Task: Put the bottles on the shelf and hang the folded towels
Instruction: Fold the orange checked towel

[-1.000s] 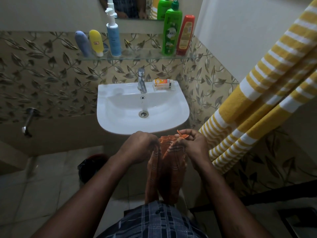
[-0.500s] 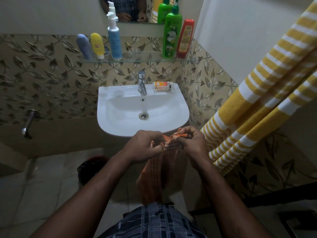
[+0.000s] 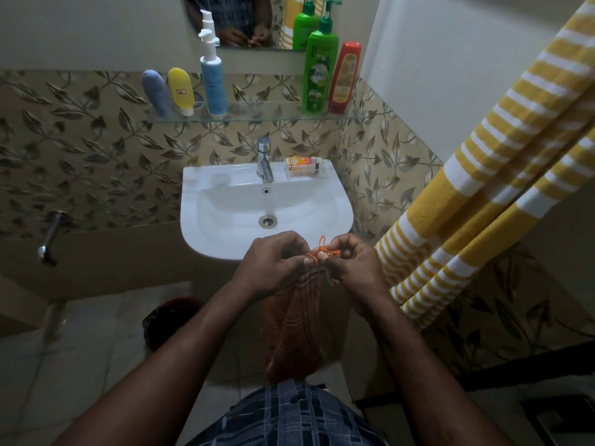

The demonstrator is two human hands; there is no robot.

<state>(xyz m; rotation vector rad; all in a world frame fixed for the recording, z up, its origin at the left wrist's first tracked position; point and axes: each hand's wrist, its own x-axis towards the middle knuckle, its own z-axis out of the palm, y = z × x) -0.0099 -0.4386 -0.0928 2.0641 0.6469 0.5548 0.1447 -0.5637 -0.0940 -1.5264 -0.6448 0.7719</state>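
1. At far left, a metal wall tap juts from the leaf-patterned tiles. A dark red bucket stands on the floor, below and left of the sink.
2. Glass shelf carries five bottles. Grey tube, yellow tube and blue pump bottle are grouped at its left end; green bottle and red bottle stand side by side at its right end.
3. White sink sits under the shelf. Faucet is at back centre, with a small orange pack lying on the rim to its right.
4. Left hand: fingers curled, pinching the top edge of the orange towel, just in front of the sink's front rim.
5. Orange towel hangs down from both hands; loose orange threads stick up between the fingertips.
6. Right hand: pinches the same edge, just beside the left hand.
7. Striped towel, yellow and white, hangs slanting at the right, near the right hand.
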